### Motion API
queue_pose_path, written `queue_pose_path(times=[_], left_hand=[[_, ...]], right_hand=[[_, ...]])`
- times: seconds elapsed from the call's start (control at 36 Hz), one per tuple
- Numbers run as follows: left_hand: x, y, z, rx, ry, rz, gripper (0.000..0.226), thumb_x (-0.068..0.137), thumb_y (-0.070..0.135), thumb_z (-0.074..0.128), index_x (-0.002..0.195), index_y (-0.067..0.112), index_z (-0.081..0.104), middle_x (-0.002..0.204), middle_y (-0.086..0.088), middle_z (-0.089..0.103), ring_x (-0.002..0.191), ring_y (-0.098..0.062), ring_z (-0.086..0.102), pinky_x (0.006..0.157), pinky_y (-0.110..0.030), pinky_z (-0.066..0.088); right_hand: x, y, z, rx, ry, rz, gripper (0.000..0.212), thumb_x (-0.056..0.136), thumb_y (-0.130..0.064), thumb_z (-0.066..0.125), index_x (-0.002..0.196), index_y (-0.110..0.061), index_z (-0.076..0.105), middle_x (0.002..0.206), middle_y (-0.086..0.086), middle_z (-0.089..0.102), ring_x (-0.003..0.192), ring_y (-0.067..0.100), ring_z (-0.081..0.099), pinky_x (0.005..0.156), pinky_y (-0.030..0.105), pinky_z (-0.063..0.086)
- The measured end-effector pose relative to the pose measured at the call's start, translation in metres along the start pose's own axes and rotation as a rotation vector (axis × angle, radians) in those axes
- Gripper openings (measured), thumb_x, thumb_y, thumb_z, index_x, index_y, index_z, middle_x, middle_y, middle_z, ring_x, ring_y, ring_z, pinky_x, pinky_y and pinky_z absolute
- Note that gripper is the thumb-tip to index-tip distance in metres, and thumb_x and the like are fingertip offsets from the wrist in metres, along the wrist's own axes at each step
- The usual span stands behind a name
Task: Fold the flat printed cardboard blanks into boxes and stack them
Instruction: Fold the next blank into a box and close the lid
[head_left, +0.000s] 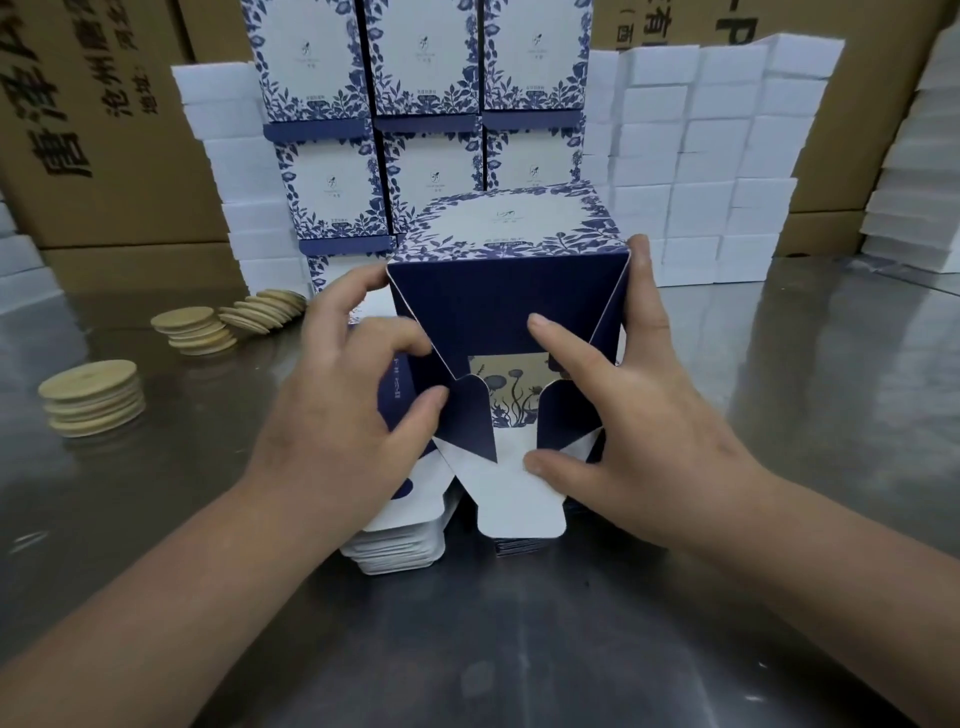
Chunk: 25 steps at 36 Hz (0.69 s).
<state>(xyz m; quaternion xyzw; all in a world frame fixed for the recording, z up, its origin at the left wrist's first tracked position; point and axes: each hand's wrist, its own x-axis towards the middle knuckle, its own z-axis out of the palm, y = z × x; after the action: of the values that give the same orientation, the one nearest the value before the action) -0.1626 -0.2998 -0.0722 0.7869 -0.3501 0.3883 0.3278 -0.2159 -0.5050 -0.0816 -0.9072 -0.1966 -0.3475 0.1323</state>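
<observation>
Between the left hand (358, 410) and the right hand (644, 415), whose spread fingers (553, 340) grip its sides, the half-formed box (493, 306) lies with its long axis running away from the wrists, unlocked end flaps (467, 421) under both thumbs, neither hand nearer.

Soft overhead light, glare, warped edges

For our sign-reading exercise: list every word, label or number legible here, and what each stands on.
"唐泽": left carton, large, sideways.
"沧州": same carton.
"地址:河北": same carton.
"有", "P": right carton, cut off.
Stacked boxes, held box: print too small to read.
</observation>
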Motion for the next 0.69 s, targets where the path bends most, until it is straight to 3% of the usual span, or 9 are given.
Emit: queue_pose_path(times=[0.06,0.14,0.22,0.31,0.44,0.53,0.61,0.69], left_hand=[[0.001,0.001,-0.001,0.029,-0.019,0.020,0.016,0.072,0.014,0.067,0.083,0.024,0.060,0.134,0.003,0.029,0.094,0.004,0.047,0.086,-0.016,0.036],[0.000,0.002,-0.002,0.041,-0.083,0.026,0.005,0.073,0.013,0.067,0.078,0.014,0.068,0.140,0.000,0.026,0.092,-0.006,0.052,0.086,-0.022,0.042],[-0.001,0.004,-0.006,0.015,-0.177,0.058,0.019,0.075,0.023,0.059,0.087,0.017,0.072,0.147,-0.002,0.016,0.106,-0.007,0.048,0.090,-0.021,0.035],[0.000,0.003,-0.011,-0.022,-0.293,0.124,0.038,0.072,0.032,0.047,0.100,0.022,0.070,0.152,0.000,0.004,0.119,0.000,0.038,0.091,-0.020,0.034],[-0.002,0.002,-0.009,-0.043,-0.458,0.150,0.060,0.064,0.038,0.063,0.116,0.056,0.040,0.150,0.023,-0.026,0.133,0.017,0.004,0.099,-0.015,0.024],[-0.002,0.004,-0.007,0.004,-0.488,0.175,0.079,0.058,0.046,0.070,0.124,0.061,0.029,0.146,0.024,-0.034,0.130,0.021,-0.009,0.100,-0.014,0.013],[-0.003,0.002,-0.002,0.097,-0.416,0.242,0.088,0.059,0.046,0.073,0.138,0.039,0.036,0.151,0.014,-0.024,0.136,0.002,-0.004,0.103,-0.027,0.012],[-0.004,0.004,0.001,0.095,-0.331,0.240,0.075,0.063,0.040,0.077,0.131,0.022,0.052,0.152,0.003,-0.009,0.139,-0.018,0.008,0.102,-0.044,0.029]], right_hand=[[0.000,0.002,-0.001,-0.015,0.023,-0.003,0.083,0.073,-0.039,0.072,0.139,-0.040,0.021,0.144,-0.009,-0.030,0.142,0.025,0.025,0.103,0.028,0.028],[0.002,0.007,-0.002,-0.029,0.094,-0.025,0.071,0.080,-0.019,0.073,0.141,-0.022,0.039,0.147,0.010,-0.016,0.136,0.017,0.017,0.100,0.035,0.029],[0.004,0.009,-0.004,-0.024,0.141,0.018,0.066,0.080,-0.005,0.070,0.140,-0.015,0.044,0.148,0.008,-0.005,0.134,0.013,0.027,0.091,0.034,0.037],[0.003,0.010,-0.004,0.000,0.212,0.074,0.067,0.077,-0.002,0.073,0.138,-0.011,0.045,0.149,0.009,0.007,0.133,0.030,0.040,0.084,0.039,0.045],[0.002,0.008,-0.003,0.028,0.323,0.132,0.078,0.077,-0.007,0.073,0.138,-0.021,0.027,0.144,-0.002,0.009,0.127,0.016,0.027,0.080,0.037,0.042],[0.002,0.007,-0.003,0.060,0.318,0.176,0.074,0.078,-0.006,0.073,0.140,-0.015,0.034,0.145,-0.005,0.008,0.130,0.026,0.042,0.083,0.035,0.042],[0.002,0.004,-0.003,0.079,0.320,0.159,0.070,0.080,-0.009,0.071,0.140,-0.015,0.035,0.145,-0.005,0.011,0.122,0.034,0.052,0.082,0.034,0.047],[0.002,-0.002,-0.004,0.072,0.338,0.118,0.065,0.078,-0.019,0.062,0.133,-0.027,0.028,0.145,-0.005,0.013,0.122,0.030,0.052,0.087,0.029,0.043]])
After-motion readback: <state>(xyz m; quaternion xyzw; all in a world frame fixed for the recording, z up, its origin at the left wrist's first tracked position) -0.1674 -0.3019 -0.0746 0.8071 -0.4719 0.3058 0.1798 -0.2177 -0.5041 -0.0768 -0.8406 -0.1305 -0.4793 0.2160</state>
